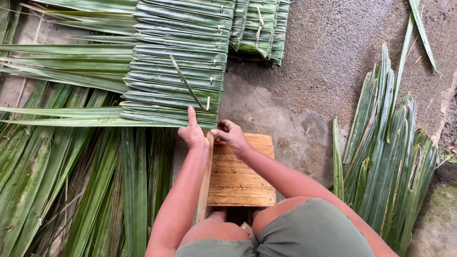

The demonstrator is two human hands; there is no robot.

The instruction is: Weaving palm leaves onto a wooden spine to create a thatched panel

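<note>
Folded leaf panel (178, 62) many rows long; left hand (193, 133) presses flat on nearest row, right hand (231, 135) pinches slat (205, 176) end; loose leaves (385, 157) right unfolded.

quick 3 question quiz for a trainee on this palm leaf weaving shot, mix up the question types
1. True or false: the left hand lies flat on the folded leaf panel.
2. Which lies under both hands? A) a wooden board B) a metal tray C) a plastic crate
3. On which side of the person does the pile of loose cut leaves lie?

Key
1. True: fingers stretched out on the panel's near edge.
2. A
3. The person's right, on the concrete floor; the right hand pinches at the panel's edge by the slat.
</note>
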